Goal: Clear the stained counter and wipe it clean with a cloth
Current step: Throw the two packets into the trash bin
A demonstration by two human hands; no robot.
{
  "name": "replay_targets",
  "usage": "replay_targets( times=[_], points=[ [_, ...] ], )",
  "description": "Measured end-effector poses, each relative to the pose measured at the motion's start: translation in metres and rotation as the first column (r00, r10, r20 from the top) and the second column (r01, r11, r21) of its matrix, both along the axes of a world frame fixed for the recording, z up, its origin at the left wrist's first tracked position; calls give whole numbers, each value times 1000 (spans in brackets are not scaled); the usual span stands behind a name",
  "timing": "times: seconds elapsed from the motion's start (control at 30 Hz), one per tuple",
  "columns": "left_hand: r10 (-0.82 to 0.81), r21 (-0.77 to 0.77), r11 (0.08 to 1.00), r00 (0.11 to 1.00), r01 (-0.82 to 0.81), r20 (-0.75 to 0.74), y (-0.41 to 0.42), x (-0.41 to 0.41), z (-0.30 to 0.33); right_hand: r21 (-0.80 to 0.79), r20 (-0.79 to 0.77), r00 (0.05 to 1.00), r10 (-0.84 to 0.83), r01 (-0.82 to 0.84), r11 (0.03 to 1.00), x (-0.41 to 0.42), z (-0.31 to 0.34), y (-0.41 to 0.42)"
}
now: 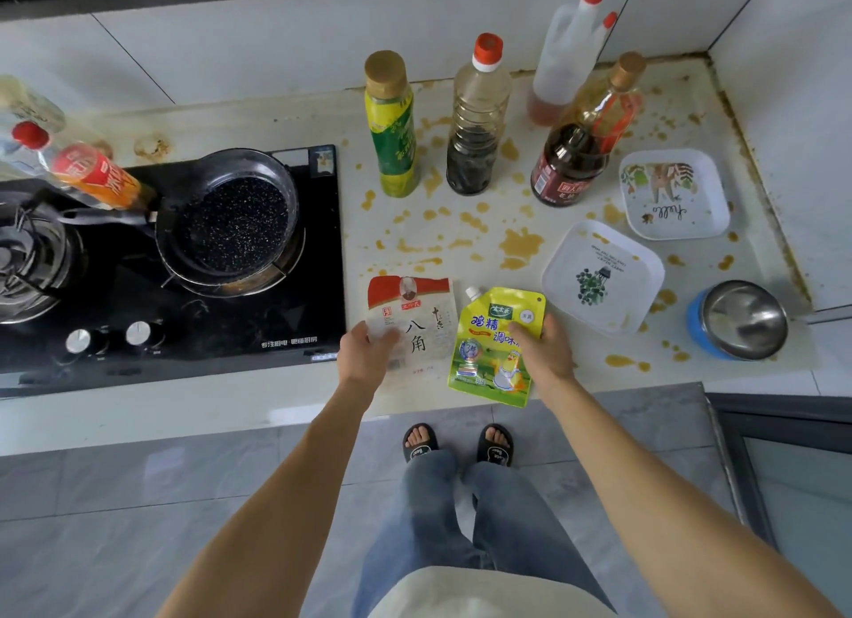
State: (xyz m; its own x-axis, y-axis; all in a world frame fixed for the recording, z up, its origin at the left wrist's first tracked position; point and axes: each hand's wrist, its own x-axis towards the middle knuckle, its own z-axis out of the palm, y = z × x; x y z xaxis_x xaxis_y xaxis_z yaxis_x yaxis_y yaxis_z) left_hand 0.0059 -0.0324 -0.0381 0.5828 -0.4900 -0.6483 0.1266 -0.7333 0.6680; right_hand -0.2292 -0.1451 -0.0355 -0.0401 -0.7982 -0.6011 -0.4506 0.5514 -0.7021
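Presently both hands are at the front edge of the counter (461, 244), each on a packet. The left hand (364, 352) has its grip closed on the lower left corner of a white and red spice packet (415, 327), thumb on top. The right hand (544, 350) has its grip closed on the right edge of a yellow-green spouted pouch (493, 345). Whether either packet is lifted off the surface cannot be told.

The counter is pale and heavily spotted with orange-brown stains (521, 244), thickest between the packets and the bottles. Along the back stand four bottles: a green-labelled bottle (392, 129), a clear bottle with dark liquid (477, 124), a white jug with red caps (567, 59) against the wall tiles, and a dark sauce bottle (581, 142). To the right lie two square white dishes (599, 276) (673, 198), near each other, and a steel bowl with a blue outer shell (737, 320) near the front right corner.

Left of the stained area sits a black hob (184, 322) carrying a dark frying pan (230, 216). No cloth is visible in view.
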Motion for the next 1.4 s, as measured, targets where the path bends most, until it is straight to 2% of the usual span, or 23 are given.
replay_targets(
  times=[0.1, 0.2, 0.27, 0.33, 0.4, 0.6, 0.73, 0.83, 0.97, 1.13, 1.3, 1.4],
  points=[
    [70, -80, 994, 995, -76, -71, 13, 3, 8, 62, 165, 984, -60, 50, 997, -4, 8, 5],
    [149, -127, 975, 963, -180, -225, 41, 6, 18, 273, 332, 912, -241, 151, 950, -16, 18, 14],
    [165, -132, 968, 938, -213, -306, 63, 6, 22, 381, 400, 865, -302, 143, 914, -27, 24, 24],
    [177, -119, 967, 930, -225, -321, 86, 4, 24, 427, 452, 840, -300, 92, 900, -38, 28, 37],
    [218, -94, 961, 923, -259, -317, 107, 0, 24, 447, 470, 838, -275, 42, 893, -48, 29, 52],
    [330, -10, 938, 899, -347, -288, 172, -15, 20, 447, 382, 911, -153, -37, 894, -63, 32, 84],
    [448, 4, 884, 844, -468, -296, 209, -28, 20, 437, 293, 954, 61, -191, 879, -51, 30, 81],
    [548, 32, 827, 791, -561, -271, 239, -47, 21, 430, 263, 932, 250, -345, 834, -28, 27, 76],
    [746, 118, 659, 624, -743, -235, 290, -82, 14, 384, 243, 805, 542, -593, 708, 13, 24, 73],
    [930, 213, 358, 326, -909, -172, 360, -145, 10, 346, 234, 589, 773, -794, 500, 76, 23, 99],
    [987, 244, 72, 33, -967, -160, 417, -205, 8, 283, 194, 329, 924, -921, 268, 142, 23, 165],
    [977, 220, -61, -104, -973, -187, 443, -228, 7, 243, 162, 141, 977, -965, 99, 175, 19, 216]
  ],
)
